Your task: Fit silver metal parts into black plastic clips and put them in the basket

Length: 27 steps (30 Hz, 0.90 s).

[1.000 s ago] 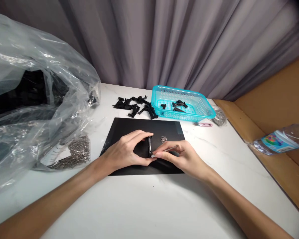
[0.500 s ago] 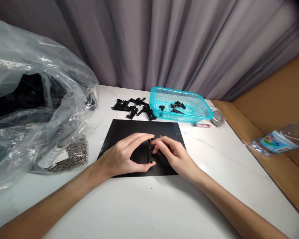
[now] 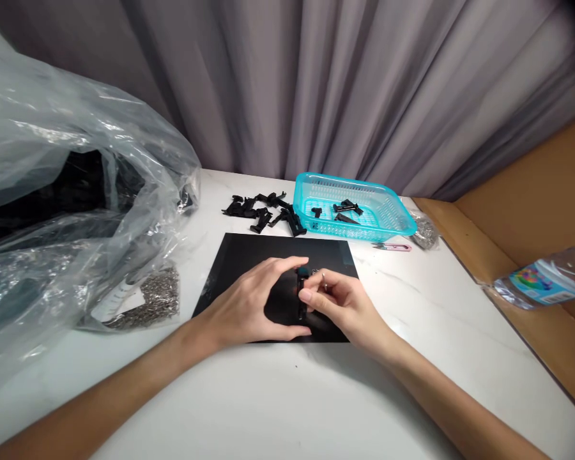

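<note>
Between my two hands, over the black mat [image 3: 242, 255], a narrow black plastic part [image 3: 301, 306] stands lengthwise away from me. My right hand [image 3: 347, 300] pinches it near its middle with thumb and index finger. A small shiny metal piece [image 3: 324, 280] shows at the right hand's curled fingers; its kind is too small to tell. My left hand [image 3: 249, 303] is open, thumb and fingers spread beyond the part's two ends with visible gaps.
Several black plastic parts [image 3: 261, 211] lie behind the mat. More sit in the turquoise basket [image 3: 388, 227], near pink-handled snips [image 3: 393, 247]. A bag of small metal pieces [image 3: 153, 297] and a large plastic bag [image 3: 138, 115] stand left. A bottle [image 3: 541, 281] is at right.
My left fingers have come off the black part's ends and spread wider. My right thumb and index finger have closed on it. The whole view has shifted slightly.
</note>
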Tool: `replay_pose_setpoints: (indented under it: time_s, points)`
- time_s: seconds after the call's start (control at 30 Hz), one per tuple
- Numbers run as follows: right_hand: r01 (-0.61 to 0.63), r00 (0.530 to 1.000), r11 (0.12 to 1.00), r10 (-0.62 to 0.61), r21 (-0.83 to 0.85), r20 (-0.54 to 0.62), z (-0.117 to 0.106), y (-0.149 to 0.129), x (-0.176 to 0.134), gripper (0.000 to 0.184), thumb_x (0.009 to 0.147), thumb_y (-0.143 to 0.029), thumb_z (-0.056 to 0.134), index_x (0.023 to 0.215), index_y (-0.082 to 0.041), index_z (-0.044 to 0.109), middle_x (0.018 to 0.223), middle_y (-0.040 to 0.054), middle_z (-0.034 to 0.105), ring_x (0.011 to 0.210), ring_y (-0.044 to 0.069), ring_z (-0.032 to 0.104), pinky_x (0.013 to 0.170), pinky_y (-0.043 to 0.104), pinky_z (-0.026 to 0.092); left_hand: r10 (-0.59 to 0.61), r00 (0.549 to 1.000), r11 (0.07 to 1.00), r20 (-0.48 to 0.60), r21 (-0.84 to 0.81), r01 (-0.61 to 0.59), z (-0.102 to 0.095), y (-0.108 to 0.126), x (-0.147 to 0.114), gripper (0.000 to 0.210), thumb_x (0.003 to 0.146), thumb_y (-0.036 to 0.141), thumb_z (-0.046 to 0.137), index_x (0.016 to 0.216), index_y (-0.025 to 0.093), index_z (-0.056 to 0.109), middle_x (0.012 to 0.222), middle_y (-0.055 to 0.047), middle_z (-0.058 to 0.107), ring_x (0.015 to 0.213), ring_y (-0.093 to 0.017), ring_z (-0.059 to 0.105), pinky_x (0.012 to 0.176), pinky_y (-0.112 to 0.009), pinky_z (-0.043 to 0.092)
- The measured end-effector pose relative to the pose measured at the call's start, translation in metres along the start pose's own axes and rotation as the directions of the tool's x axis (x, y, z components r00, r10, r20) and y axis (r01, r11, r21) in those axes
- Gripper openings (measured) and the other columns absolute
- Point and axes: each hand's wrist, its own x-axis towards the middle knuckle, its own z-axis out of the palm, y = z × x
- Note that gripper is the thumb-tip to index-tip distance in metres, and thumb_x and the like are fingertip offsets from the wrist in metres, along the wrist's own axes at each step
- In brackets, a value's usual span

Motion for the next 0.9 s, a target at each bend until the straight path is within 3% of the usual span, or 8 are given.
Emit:
replay_pose_setpoints:
  time_s: [0.07, 0.13, 0.3, 0.4, 0.9]
  points:
    - [0.021, 0.999, 1.0, -0.021, -0.003, -0.03, -0.0026, 0.0003, 0.0002, 0.028, 0.087, -0.046, 0.08, 0.088, -0.02, 0.069, 0.076, -0.002, 0.062, 0.071, 0.012, 0.058, 0.069, 0.025, 0.049, -0.107, 0.992, 0.994, 0.069, -0.012, 0.108, -0.0005, 0.0006, 0.0, 0.096, 0.07, 0.049, 0.091, 0.147, 0.025, 0.04, 0.139, -0.013, 0.062, 0.125, -0.03, 0.065, 0.107, -0.047, 0.058]
    - [0.038, 0.998, 0.999, -0.038, 0.002, -0.049, -0.0046, 0.0002, 0.0007, 0.026, 0.086, -0.044, 0.081, 0.086, -0.02, 0.069, 0.075, -0.0021, 0.063, 0.071, 0.012, 0.059, 0.069, 0.024, 0.048, -0.15, 0.984, 0.988, 0.096, -0.025, 0.153, -0.0012, 0.0008, -0.0002, 0.087, 0.071, 0.053, 0.089, 0.14, 0.025, 0.045, 0.131, -0.011, 0.064, 0.12, -0.029, 0.066, 0.103, -0.045, 0.058]
    - [0.069, 0.995, 0.998, -0.069, -0.005, -0.068, -0.0059, -0.0003, 0.0022, 0.024, 0.086, -0.041, 0.082, 0.085, -0.021, 0.071, 0.074, -0.0019, 0.065, 0.07, 0.012, 0.059, 0.067, 0.025, 0.047, -0.06, 0.997, 0.991, 0.056, -0.115, 0.066, -0.0021, 0.0009, 0.0041, 0.034, 0.086, 0.032, 0.079, 0.111, 0.021, 0.058, 0.105, -0.005, 0.068, 0.103, -0.022, 0.065, 0.094, -0.037, 0.054]
    - [0.065, 0.996, 0.998, -0.065, -0.004, -0.064, -0.0053, 0.0007, 0.0026, 0.023, 0.086, -0.041, 0.082, 0.086, -0.021, 0.071, 0.074, -0.0019, 0.066, 0.07, 0.012, 0.059, 0.068, 0.025, 0.047, -0.01, 0.999, 0.989, 0.045, -0.15, 0.017, -0.0009, 0.0014, 0.007, 0.017, 0.09, 0.022, 0.074, 0.1, 0.02, 0.06, 0.094, -0.002, 0.068, 0.092, -0.019, 0.063, 0.091, -0.035, 0.05]
    - [0.07, 0.997, 0.997, -0.07, -0.011, -0.032, -0.0038, -0.0026, 0.0028, 0.027, 0.085, -0.043, 0.082, 0.084, -0.019, 0.07, 0.074, -0.0015, 0.064, 0.069, 0.011, 0.058, 0.066, 0.025, 0.046, 0.026, 0.999, 0.994, 0.041, -0.111, -0.021, -0.0011, -0.0002, 0.0051, 0.019, 0.086, 0.013, 0.07, 0.099, 0.019, 0.058, 0.093, -0.002, 0.066, 0.09, -0.018, 0.061, 0.087, -0.034, 0.047]
